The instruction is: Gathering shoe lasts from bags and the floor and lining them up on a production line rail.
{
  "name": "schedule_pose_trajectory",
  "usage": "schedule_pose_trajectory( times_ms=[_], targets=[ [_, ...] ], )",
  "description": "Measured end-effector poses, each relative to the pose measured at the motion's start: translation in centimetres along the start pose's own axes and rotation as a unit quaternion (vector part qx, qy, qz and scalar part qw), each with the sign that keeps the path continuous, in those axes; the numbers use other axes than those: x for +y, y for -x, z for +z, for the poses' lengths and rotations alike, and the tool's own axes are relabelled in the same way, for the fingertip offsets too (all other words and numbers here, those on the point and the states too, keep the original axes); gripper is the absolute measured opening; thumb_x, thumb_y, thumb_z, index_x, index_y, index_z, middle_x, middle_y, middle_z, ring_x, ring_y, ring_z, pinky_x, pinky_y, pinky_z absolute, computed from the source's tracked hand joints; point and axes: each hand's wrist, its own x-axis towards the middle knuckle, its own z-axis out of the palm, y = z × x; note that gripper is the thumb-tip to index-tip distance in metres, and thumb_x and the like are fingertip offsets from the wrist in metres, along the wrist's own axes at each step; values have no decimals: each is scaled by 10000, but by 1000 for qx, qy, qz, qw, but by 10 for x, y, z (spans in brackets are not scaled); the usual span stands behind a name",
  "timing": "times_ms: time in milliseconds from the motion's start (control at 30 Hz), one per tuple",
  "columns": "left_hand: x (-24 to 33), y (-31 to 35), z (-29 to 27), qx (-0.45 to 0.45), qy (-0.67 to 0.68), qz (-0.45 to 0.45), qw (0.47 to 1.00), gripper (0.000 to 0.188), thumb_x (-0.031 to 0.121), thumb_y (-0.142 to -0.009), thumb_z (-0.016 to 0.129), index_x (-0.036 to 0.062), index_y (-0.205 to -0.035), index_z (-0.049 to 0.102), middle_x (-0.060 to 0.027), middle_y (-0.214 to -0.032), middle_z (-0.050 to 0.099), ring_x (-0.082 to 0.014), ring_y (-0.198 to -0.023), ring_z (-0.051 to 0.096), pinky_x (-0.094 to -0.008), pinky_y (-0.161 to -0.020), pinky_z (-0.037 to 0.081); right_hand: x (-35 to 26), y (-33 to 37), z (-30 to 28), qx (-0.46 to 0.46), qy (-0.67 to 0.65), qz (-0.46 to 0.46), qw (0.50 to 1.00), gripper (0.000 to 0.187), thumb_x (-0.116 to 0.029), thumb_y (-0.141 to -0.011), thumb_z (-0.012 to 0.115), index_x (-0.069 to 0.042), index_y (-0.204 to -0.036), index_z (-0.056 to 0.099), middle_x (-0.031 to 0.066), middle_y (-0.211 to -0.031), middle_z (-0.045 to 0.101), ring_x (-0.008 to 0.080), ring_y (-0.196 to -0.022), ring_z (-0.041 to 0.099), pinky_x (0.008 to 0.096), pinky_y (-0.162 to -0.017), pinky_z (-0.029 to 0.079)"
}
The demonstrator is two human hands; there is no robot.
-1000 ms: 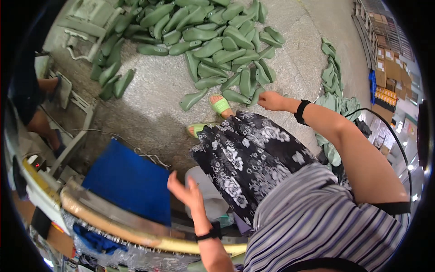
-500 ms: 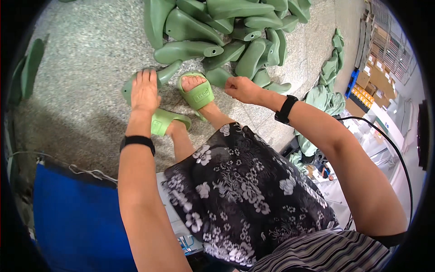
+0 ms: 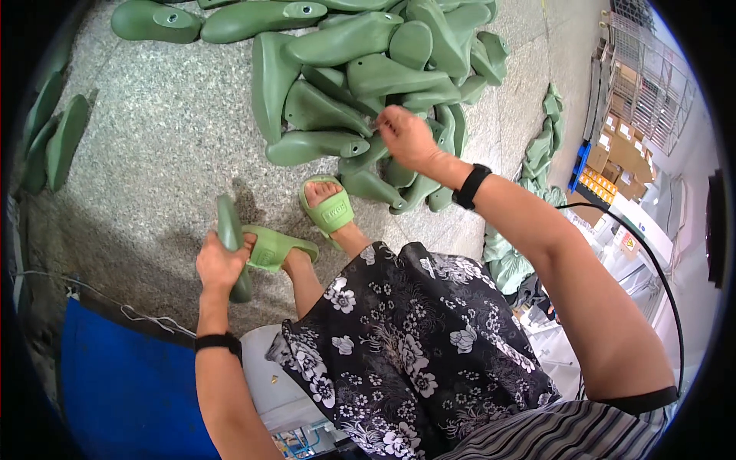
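My left hand (image 3: pixel 221 261) is wrapped round a green shoe last (image 3: pixel 228 218) beside my left foot, holding it turned lengthwise so its narrow side faces up. Ahead of my feet, many more green shoe lasts (image 3: pixel 330 44) lie heaped on the floor. Over the near side of that heap is my right hand (image 3: pixel 409 140), its fingers bent downward next to the end of one last (image 3: pixel 318 111). Those fingertips are blurred and partly hidden, so I cannot make out whether they grip anything.
My feet in green slides (image 3: pixel 331 211) stand between the hands. Several more lasts (image 3: pixel 67 142) stand at the far left. A blue panel (image 3: pixel 123 383) is at lower left with a white cord (image 3: pixel 157 318) along it. Green cloth (image 3: pixel 537 169), cartons (image 3: pixel 625 153) and a black cable (image 3: pixel 663 284) are at right.
My left hand lay over the last on the floor; now it grips it, raised and turned, nearer to me. My right hand has moved from the heap's near edge to above it.
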Motion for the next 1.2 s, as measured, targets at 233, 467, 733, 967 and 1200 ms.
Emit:
schedule_pose_trajectory(
  times_ms=[233,467,733,967,1200],
  targets=[
    [-34,42,9,38,26,-105,993,506,266,-563,688,-2,-963,534,-250,-836,627,-411,-833,605,-461,-753,476,8,-88,-43,68,163,-176,968,256,-50,-737,565,0,-980,504,197,-907,542,378,-867,533,431,-755,451],
    [-53,64,40,13,189,-141,972,468,192,-575,673,-7,-979,544,-213,-855,639,-378,-813,623,-426,-755,483,21,-181,-64,-14,400,-184,898,592,-130,-741,530,104,-1251,341,261,-991,581,389,-925,560,428,-822,450],
    [-90,94,51,39,212,-190,958,472,204,-567,673,2,-978,560,-189,-904,636,-357,-849,622,-405,-768,475,-1,-100,-23,-3,407,-243,880,654,-321,-791,608,-5,-1300,345,316,-1328,316,432,-1226,344,472,-1003,316],
    [-78,103,56,45,280,-193,939,455,193,-569,684,7,-971,578,-159,-916,637,-315,-865,619,-384,-793,467,-12,-45,8,-73,386,-45,919,867,-327,-656,726,16,-1324,293,238,-1220,401,371,-1159,393,442,-927,348],
    [-85,98,69,42,389,-172,904,399,168,-603,688,-10,-942,573,-135,-854,637,-259,-761,625,-348,-743,482,17,-74,8,-31,443,-154,883,755,-156,-604,682,-36,-1278,364,220,-1128,437,342,-1044,445,408,-869,366]
  ],
)
